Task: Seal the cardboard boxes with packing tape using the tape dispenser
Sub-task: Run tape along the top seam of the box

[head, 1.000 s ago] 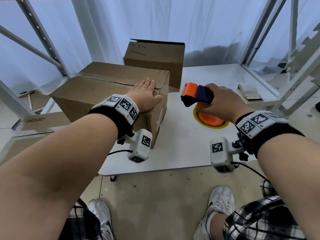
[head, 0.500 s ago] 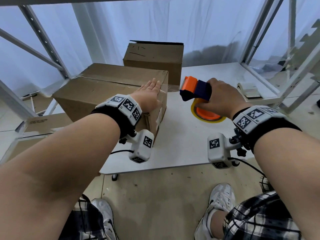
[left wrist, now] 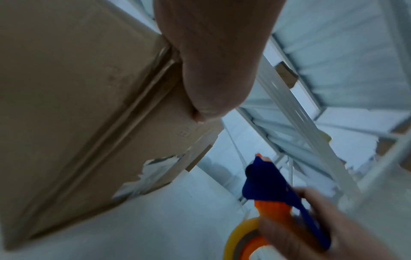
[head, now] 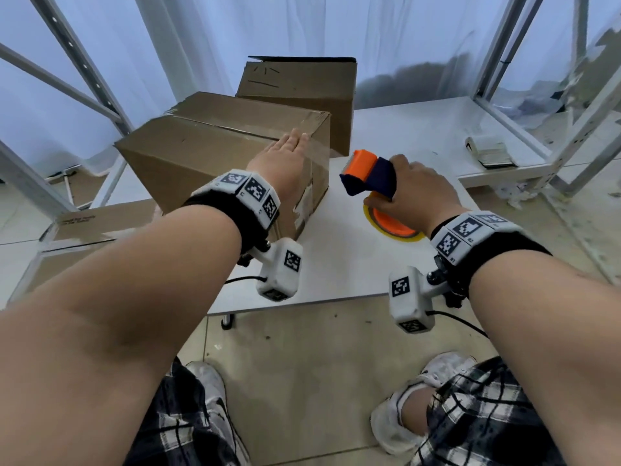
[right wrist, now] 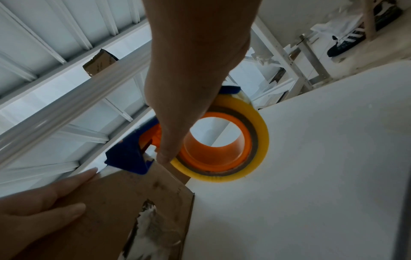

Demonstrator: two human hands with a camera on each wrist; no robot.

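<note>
Your left hand (head: 284, 156) lies flat, fingers straight and together, on the top of the near cardboard box (head: 208, 153) at its right front corner, pressing down on the edge. That box sits on the left part of the white bench (head: 339, 257), flaps closed, with a strip of clear tape running along the top seam and down over the right end face. The right end face shows torn white patches near its lower part, where the paper surface has peeled.

Your right hand (head: 420, 190) is wrapped around the tape dispenser (head: 369, 176), fingers curled over its dark blue body, with the orange head pointing left toward the box. From the right wrist view the thumb lies across the orange hub, and the yellowish roll of packing tape (right wrist: 255, 140) rides on it, just above the bench. The dispenser is just beside the box's right end face; whether it touches the cardboard you cannot tell.

A second cardboard box (head: 302, 85) stands behind the first, its top flap raised.
</note>
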